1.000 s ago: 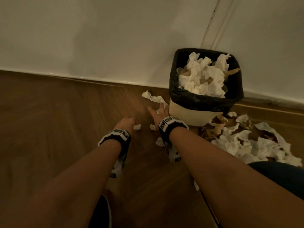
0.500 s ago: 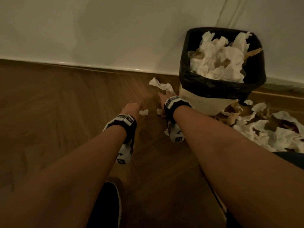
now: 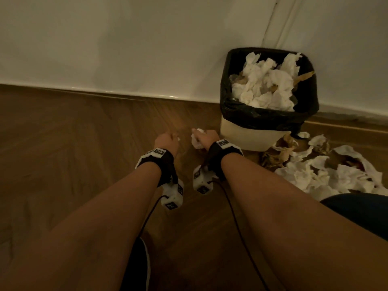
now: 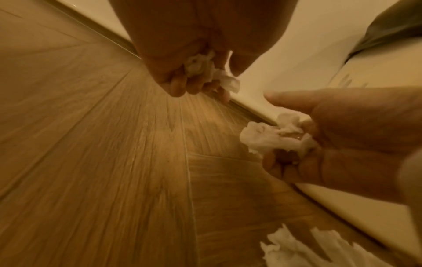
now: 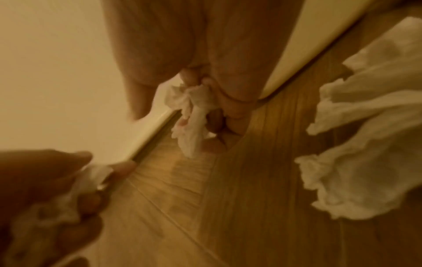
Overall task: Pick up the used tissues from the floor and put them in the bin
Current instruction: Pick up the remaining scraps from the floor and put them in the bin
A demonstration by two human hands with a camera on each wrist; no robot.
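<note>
A cream bin with a black liner stands against the wall, heaped with crumpled white tissues. My left hand is curled round a small tissue scrap just above the wooden floor. Just left of the bin, my right hand grips a larger crumpled tissue, which hangs from its fingers. Each wrist view also shows the other hand holding its tissue.
A pile of white and brown tissues lies on the floor right of the bin, near my dark-clad knee. The white wall and its skirting run behind. My dark shoe is below my arms.
Both hands closed on the tissues that lay on the floor left of the bin and lifted them. The long tissue by the skirting is gone from the floor.
</note>
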